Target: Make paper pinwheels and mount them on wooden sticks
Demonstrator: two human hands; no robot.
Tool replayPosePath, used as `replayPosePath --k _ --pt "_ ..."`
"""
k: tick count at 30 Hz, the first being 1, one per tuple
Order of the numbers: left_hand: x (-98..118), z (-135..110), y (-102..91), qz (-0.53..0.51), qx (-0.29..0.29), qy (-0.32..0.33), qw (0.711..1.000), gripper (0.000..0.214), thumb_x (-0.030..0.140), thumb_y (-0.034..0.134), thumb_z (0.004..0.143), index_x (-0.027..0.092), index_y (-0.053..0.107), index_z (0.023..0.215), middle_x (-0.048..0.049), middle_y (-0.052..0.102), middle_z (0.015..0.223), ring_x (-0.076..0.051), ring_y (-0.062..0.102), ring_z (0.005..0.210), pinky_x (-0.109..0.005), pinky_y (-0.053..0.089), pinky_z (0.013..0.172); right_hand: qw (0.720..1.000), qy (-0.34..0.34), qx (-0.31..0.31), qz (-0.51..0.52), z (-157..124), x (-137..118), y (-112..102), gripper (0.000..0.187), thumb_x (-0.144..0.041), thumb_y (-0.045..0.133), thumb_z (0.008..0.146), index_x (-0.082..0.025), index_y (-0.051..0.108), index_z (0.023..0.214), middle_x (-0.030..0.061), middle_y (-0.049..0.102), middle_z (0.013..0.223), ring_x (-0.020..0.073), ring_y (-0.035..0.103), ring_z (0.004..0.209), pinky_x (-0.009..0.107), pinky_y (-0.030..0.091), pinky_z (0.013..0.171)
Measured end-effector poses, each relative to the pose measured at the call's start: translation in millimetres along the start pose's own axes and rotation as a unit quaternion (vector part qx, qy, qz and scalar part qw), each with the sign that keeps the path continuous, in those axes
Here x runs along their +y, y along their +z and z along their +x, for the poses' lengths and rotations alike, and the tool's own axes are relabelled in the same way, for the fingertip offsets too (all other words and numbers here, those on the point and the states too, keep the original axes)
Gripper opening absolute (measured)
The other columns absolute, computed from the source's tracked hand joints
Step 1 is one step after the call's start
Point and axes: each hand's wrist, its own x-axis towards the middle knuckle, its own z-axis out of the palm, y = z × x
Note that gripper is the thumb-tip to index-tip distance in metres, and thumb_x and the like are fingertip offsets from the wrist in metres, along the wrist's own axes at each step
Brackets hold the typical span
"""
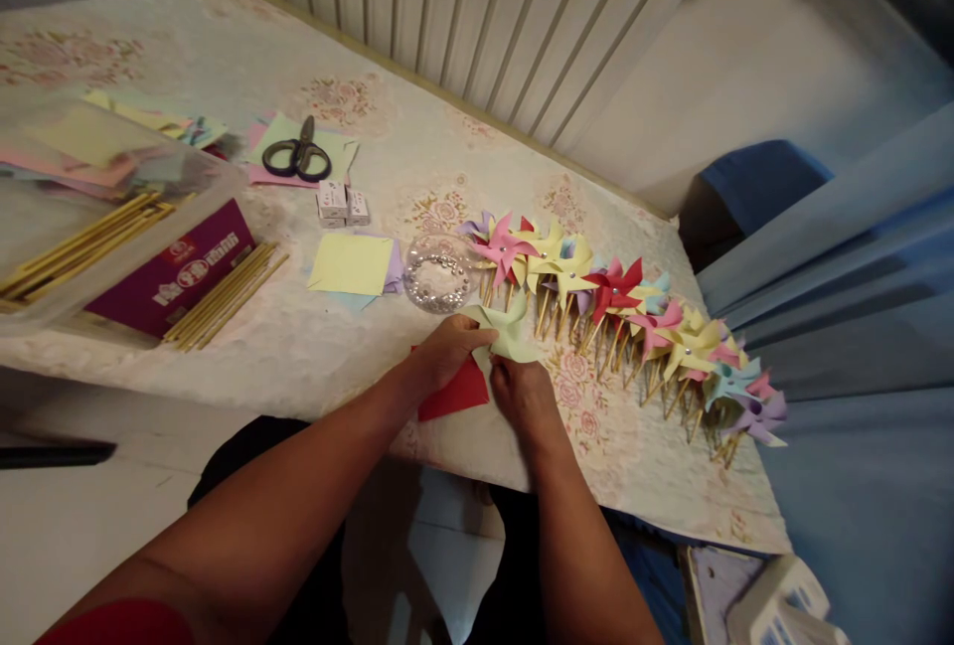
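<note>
Between my two hands is a pale green paper pinwheel [508, 329], its blades folded toward the centre. My left hand [452, 345] pinches it from the left, thumb near its middle. From below, my right hand [522, 389] is closed at its lower edge; whether it also grips a stick is hidden. A red paper square [456, 393] lies on the table under my left hand. Just beyond the hands sits a round clear dish [439, 272] holding many small shiny pieces. A long row of finished pinwheels [615, 289] on sticks lies to the right.
A stack of coloured paper squares [350, 265] lies left of the dish. Behind are small white boxes [343, 205] and scissors [299, 154] on more paper. A clear plastic bin [67, 302] at left holds sticks and paper; loose wooden sticks [224, 299] lean by its purple label.
</note>
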Motion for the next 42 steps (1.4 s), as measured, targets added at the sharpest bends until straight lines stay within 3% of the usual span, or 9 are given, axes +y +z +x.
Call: replayPosePath --k 11,17,24,34,42 --pt "-0.6 -0.7 -1.2 -0.002 -0.001 0.004 1.000 0.010 0.025 0.074 0.068 0.015 0.073 0.071 -0.0005 0.069 0.066 -0.013 0.060 0.064 -0.026 0.048 0.071 0.999 -0.021 0.014 0.044 0.8 -0.2 -1.3 0.036 -0.014 0.045 0.094 -0.017 0.066 0.124 0.0130 0.070 0.125 0.0234 0.062 0.121 0.035 0.047 0.104" --pt "3.3 -1.6 2.1 0.006 0.021 0.002 1.000 0.015 0.027 0.076 0.065 0.013 0.072 0.069 -0.0012 0.069 0.065 -0.014 0.060 0.065 -0.026 0.046 0.070 0.999 -0.005 0.007 0.041 3.4 0.1 -1.3 0.035 -0.013 0.045 0.095 -0.016 0.068 0.121 0.0138 0.072 0.121 0.0233 0.064 0.118 0.032 0.049 0.100" --pt "3.1 0.4 5.5 0.009 0.041 0.009 0.999 0.016 0.028 0.077 0.062 0.015 0.072 0.069 -0.0001 0.069 0.066 -0.015 0.061 0.067 -0.027 0.047 0.071 0.997 0.082 -0.007 0.005 3.7 -4.6 -5.2 0.028 -0.015 0.053 0.093 -0.021 0.074 0.111 0.0113 0.076 0.111 0.0237 0.067 0.108 0.029 0.048 0.091" --pt "-5.7 6.9 4.1 -0.009 0.038 0.003 0.999 0.022 0.029 0.078 0.062 0.015 0.074 0.078 -0.0003 0.071 0.070 -0.016 0.064 0.069 -0.029 0.048 0.076 0.990 0.136 -0.030 -0.007 3.9 -0.1 -7.5 0.024 -0.016 0.061 0.086 -0.017 0.076 0.104 0.0112 0.077 0.099 0.0223 0.069 0.089 0.028 0.046 0.077" --pt "-5.1 6.3 3.1 -0.002 0.054 -0.001 0.999 0.016 0.028 0.078 0.061 0.015 0.071 0.067 0.0003 0.068 0.064 -0.012 0.057 0.060 -0.025 0.046 0.066 0.989 0.136 -0.044 -0.041 4.3 -5.0 -15.1 0.021 -0.018 0.058 0.088 -0.018 0.076 0.098 0.0121 0.077 0.097 0.0224 0.068 0.087 0.029 0.043 0.074"
